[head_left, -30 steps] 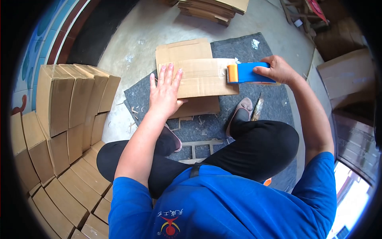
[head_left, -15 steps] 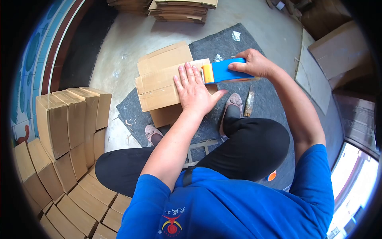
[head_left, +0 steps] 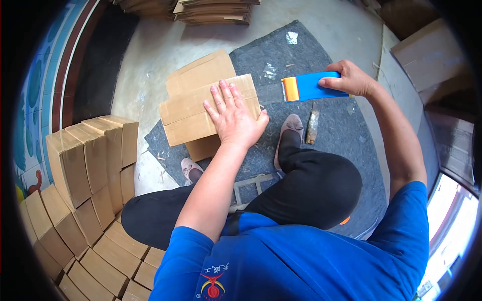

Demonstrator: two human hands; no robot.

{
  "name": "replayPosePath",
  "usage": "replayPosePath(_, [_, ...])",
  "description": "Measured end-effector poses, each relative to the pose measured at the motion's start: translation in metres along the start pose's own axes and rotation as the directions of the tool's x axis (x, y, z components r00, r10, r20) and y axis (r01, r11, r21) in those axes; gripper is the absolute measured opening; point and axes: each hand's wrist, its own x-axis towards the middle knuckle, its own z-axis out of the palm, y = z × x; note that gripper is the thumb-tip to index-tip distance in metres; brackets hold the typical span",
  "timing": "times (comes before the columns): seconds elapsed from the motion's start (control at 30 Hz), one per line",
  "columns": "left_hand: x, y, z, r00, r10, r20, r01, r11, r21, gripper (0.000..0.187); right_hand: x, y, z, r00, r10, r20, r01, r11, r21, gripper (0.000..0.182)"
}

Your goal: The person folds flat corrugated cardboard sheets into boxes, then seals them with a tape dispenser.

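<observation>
A cardboard box [head_left: 187, 116] lies in front of me above the dark mat, one flap [head_left: 203, 71] sticking out on its far side. My left hand [head_left: 234, 119] rests flat on the box's top, fingers spread and thumb near the right edge. In my right hand [head_left: 350, 79] is a blue tape dispenser [head_left: 312, 87] with an orange front and a toothed metal edge. It hangs in the air to the right of the box, apart from it. A strip of clear tape seems to run along the box top, though it is hard to make out.
Stacked closed boxes [head_left: 75, 160] stand at my left, with more rows [head_left: 103, 268] beside my leg. Flattened cardboard [head_left: 216, 11] is piled at the far side. A tape-wrapped stick-like object [head_left: 312, 125] lies on the mat [head_left: 346, 130] by my right shoe [head_left: 290, 133].
My right hand has drawn the tape dispenser away from the box's right end, to the right. My left hand stays flat on the box, which sits slightly further left in view.
</observation>
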Motion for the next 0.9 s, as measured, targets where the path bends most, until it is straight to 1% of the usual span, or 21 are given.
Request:
replayPosePath(0.07, [0.0, 0.003, -0.002, 1.0, 0.017, 0.017, -0.017, 1.0, 0.009, 0.104, -0.003, 0.005, 0.002, 0.998, 0.052, -0.026, -0.054, 0.995, -0.09, 0.06])
replayPosePath(0.13, [0.001, 0.005, -0.005, 0.998, -0.004, 0.062, 0.002, 0.999, 0.033, 0.106, 0.004, 0.002, 0.024, 0.996, 0.008, -0.088, -0.025, 0.98, -0.195, 0.059])
replayPosePath(0.17, [0.0, 0.003, -0.002, 0.999, 0.018, 0.036, -0.02, 0.999, 0.049, 0.104, 0.01, -0.002, 0.035, 0.993, -0.006, -0.117, -0.026, 0.964, -0.266, 0.058])
replayPosePath(0.2, [-0.001, 0.003, 0.0, 0.999, 0.03, 0.041, -0.032, 0.998, 0.056, 0.104, 0.012, -0.018, 0.043, 0.994, 0.044, -0.099, -0.072, 0.949, -0.307, 0.059])
replayPosePath(0.3, [-0.004, -0.002, 0.006, 0.995, 0.103, 0.007, -0.104, 0.991, 0.083, 0.097, 0.018, -0.055, 0.075, 0.989, 0.039, -0.143, -0.088, 0.931, -0.355, 0.05])
replayPosePath(0.33, [-0.004, -0.005, 0.009, 0.987, 0.16, -0.019, -0.158, 0.984, 0.086, 0.092, 0.017, -0.071, 0.079, 0.99, 0.081, -0.115, -0.119, 0.917, -0.381, 0.047])
replayPosePath(0.37, [-0.003, -0.009, 0.012, 0.976, 0.214, -0.043, -0.21, 0.974, 0.089, 0.088, 0.014, -0.077, 0.084, 0.986, -0.024, -0.168, -0.053, 0.896, -0.44, 0.043])
replayPosePath(0.4, [-0.003, -0.009, 0.011, 0.973, 0.231, -0.023, -0.228, 0.968, 0.103, 0.079, 0.011, -0.081, 0.093, 0.971, -0.108, -0.214, -0.003, 0.887, -0.461, 0.041])
replayPosePath(0.43, [-0.003, -0.01, 0.011, 0.969, 0.245, -0.014, -0.242, 0.964, 0.106, 0.079, 0.009, -0.083, 0.105, 0.947, -0.186, -0.261, 0.039, 0.875, -0.483, 0.039])
replayPosePath(0.47, [-0.003, -0.01, 0.011, 0.967, 0.256, -0.008, -0.253, 0.96, 0.119, 0.077, 0.01, -0.082, 0.12, 0.932, -0.251, -0.263, 0.05, 0.804, -0.592, 0.035])
replayPosePath(0.53, [-0.005, -0.01, 0.012, 0.962, 0.272, -0.028, -0.266, 0.955, 0.13, 0.073, 0.02, -0.075, 0.141, 0.877, -0.315, -0.362, 0.042, 0.802, -0.596, 0.035])
replayPosePath(0.57, [-0.002, -0.012, 0.014, 0.959, 0.282, -0.026, -0.276, 0.951, 0.138, 0.073, 0.022, -0.071, 0.144, 0.897, -0.273, -0.347, 0.049, 0.843, -0.536, 0.041])
replayPosePath(0.6, [-0.002, -0.016, 0.014, 0.951, 0.302, -0.057, -0.297, 0.951, 0.086, 0.069, 0.024, -0.068, 0.15, 0.897, -0.265, -0.353, 0.044, 0.849, -0.526, 0.041])
replayPosePath(0.63, [-0.004, -0.019, 0.015, 0.944, 0.317, -0.087, -0.316, 0.948, 0.03, 0.066, 0.028, -0.063, 0.157, 0.857, -0.348, -0.38, 0.083, 0.821, -0.565, 0.044])
replayPosePath(0.67, [-0.005, -0.024, 0.015, 0.944, 0.321, -0.078, -0.32, 0.947, 0.033, 0.066, 0.03, -0.059, 0.162, 0.809, -0.429, -0.401, 0.117, 0.787, -0.605, 0.047])
replayPosePath(0.7, [-0.006, -0.029, 0.013, 0.926, 0.368, -0.087, -0.371, 0.928, -0.02, 0.063, 0.03, -0.058, 0.162, 0.838, -0.407, -0.364, 0.12, 0.788, -0.604, 0.053])
replayPosePath(0.73, [-0.007, -0.032, 0.012, 0.905, 0.414, -0.098, -0.421, 0.904, -0.073, 0.061, 0.029, -0.055, 0.164, 0.839, -0.402, -0.367, 0.117, 0.791, -0.601, 0.053])
replayPosePath(0.8, [-0.007, -0.032, 0.016, 0.902, 0.411, -0.132, -0.424, 0.901, -0.09, 0.059, 0.033, -0.049, 0.174, 0.862, -0.429, -0.269, 0.152, 0.726, -0.67, 0.057])
replayPosePath(0.83, [-0.01, -0.033, 0.018, 0.901, 0.4, -0.167, -0.42, 0.9, -0.112, 0.059, 0.036, -0.049, 0.184, 0.899, -0.405, -0.167, 0.168, 0.67, -0.723, 0.06])
replayPosePath(0.87, [-0.01, -0.033, 0.021, 0.912, 0.374, -0.171, -0.394, 0.913, -0.105, 0.059, 0.039, -0.048, 0.191, 0.898, -0.408, -0.164, 0.175, 0.674, -0.717, 0.06])
replayPosePath(0.9, [-0.01, -0.032, 0.021, 0.914, 0.369, -0.168, -0.389, 0.915, -0.103, 0.059, 0.041, -0.045, 0.197, 0.933, -0.355, -0.06, 0.201, 0.651, -0.732, 0.06])
